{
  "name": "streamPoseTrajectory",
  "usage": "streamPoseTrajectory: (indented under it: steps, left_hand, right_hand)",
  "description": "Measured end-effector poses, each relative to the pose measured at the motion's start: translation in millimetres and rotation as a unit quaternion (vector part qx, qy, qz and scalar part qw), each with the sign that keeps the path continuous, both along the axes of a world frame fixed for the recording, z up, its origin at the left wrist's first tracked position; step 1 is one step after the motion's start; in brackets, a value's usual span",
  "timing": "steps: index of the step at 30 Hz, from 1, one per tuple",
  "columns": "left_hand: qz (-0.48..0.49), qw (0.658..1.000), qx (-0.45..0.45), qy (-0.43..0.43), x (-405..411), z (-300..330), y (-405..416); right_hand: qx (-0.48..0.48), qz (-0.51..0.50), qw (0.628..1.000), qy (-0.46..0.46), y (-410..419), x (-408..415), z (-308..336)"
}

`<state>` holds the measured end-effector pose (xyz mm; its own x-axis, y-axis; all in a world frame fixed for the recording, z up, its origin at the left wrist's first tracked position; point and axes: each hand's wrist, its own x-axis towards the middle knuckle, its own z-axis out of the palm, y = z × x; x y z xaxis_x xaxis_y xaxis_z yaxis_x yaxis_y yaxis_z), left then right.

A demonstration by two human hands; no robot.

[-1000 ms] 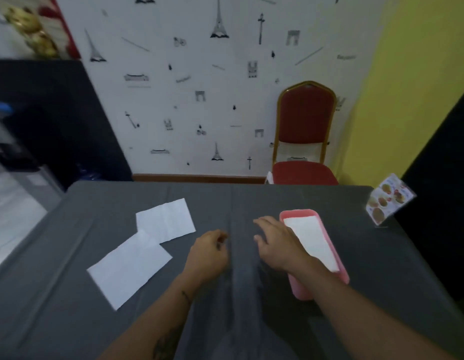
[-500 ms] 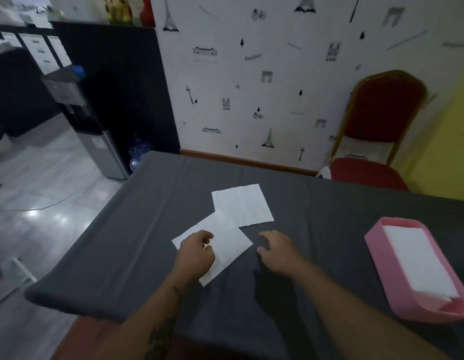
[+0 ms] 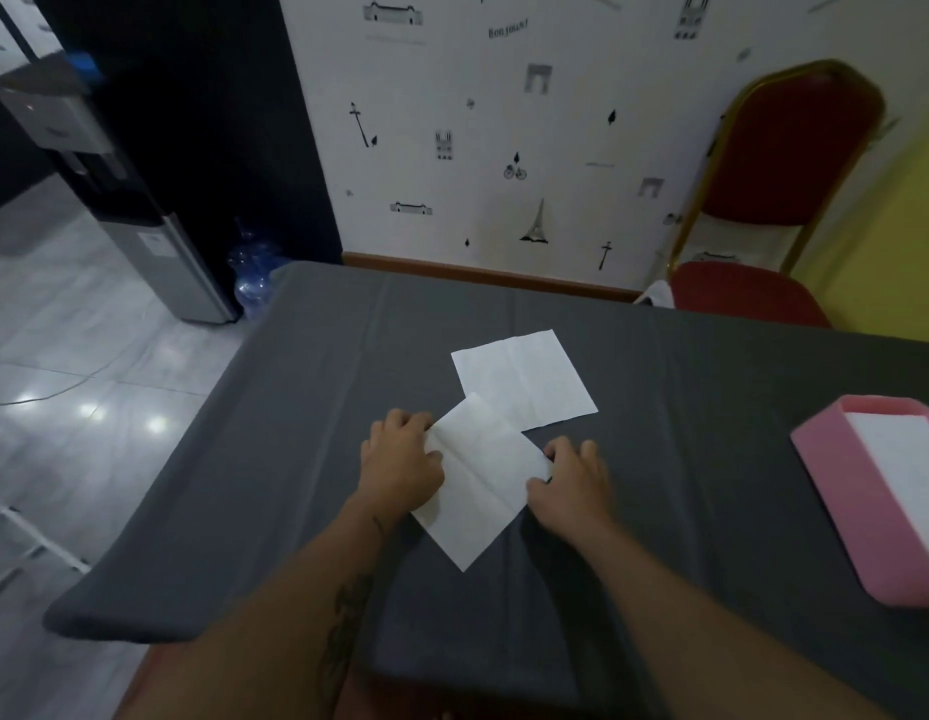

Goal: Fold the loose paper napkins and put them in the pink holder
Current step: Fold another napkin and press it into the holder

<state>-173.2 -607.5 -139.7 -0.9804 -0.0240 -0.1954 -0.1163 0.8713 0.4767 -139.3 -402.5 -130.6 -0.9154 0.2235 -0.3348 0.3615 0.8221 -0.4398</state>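
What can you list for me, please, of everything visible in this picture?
loose napkins: 2, white, overlapping mid-table; the near one is held at both sides.
pink holder: 1, pink, right edge of the table, white napkins inside.
table: 1, grey cloth.
chair: 1, red with gold frame, behind the table.
water dispenser: 1, grey and black, left.
water bottle: 1, blue, on the floor.
hands: left hand and right hand, gripping the near napkin.
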Motion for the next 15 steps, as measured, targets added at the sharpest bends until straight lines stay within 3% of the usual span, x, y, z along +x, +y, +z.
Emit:
streamPoseTrajectory:
  steps: [9, 12, 15]
  left_hand:
    - [-0.032, 0.998, 0.056, -0.009, -20.2, -0.3, 14.0]
    - [0.007, 0.991, 0.133, -0.007, -21.8, -0.8, 8.0]
    - [0.057, 0.976, 0.209, 0.003, -17.9, 4.2, 0.9]
  right_hand:
    - [-0.013, -0.013, 0.997, 0.075, -6.6, -4.6, -6.1]
    - [-0.05, 0.01, 0.989, 0.141, -7.1, -5.0, 0.9]
    - [-0.058, 0.094, 0.975, 0.191, -9.1, -2.2, 12.2]
